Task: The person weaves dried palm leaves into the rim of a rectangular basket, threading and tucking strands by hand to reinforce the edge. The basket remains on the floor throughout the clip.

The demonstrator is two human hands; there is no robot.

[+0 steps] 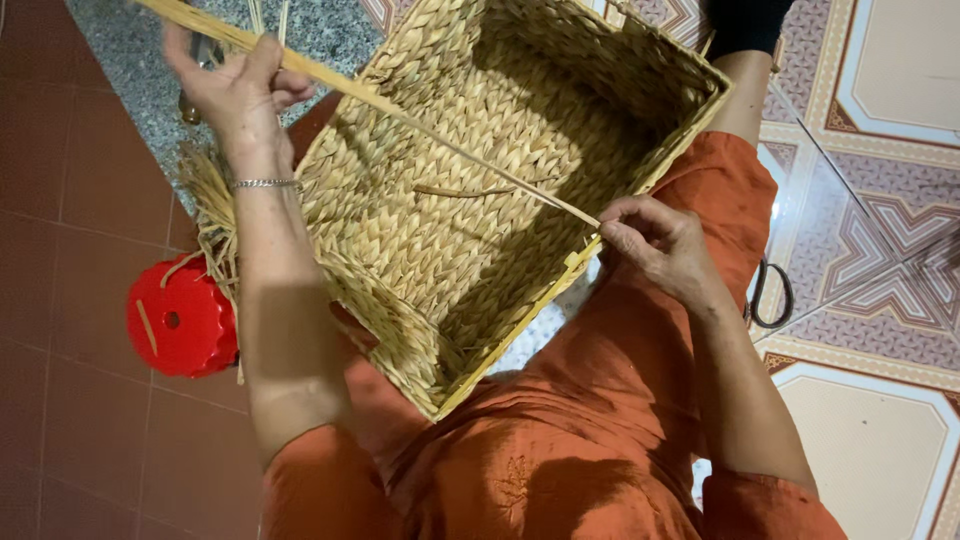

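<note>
Fingers of the right hand (655,240) were pinched on 1 end of a long straw strand (400,105) right at the rim of the woven basket (480,180) resting on the lap. Left hand (235,85) gripped the strand's other end up high. Scissors (770,295) lay on the tiled floor nearby, plus a red stool (180,320).

1. Left hand (238,88) raised, fingers closed round a long pale straw strand (400,108).
2. Strand runs taut across the rectangular woven straw basket (480,200) to the right hand (655,240), pinching it at the basket rim.
3. Red round plastic stool (180,320) below the left hand; black-handled scissors (770,295) just right of the right hand.
</note>
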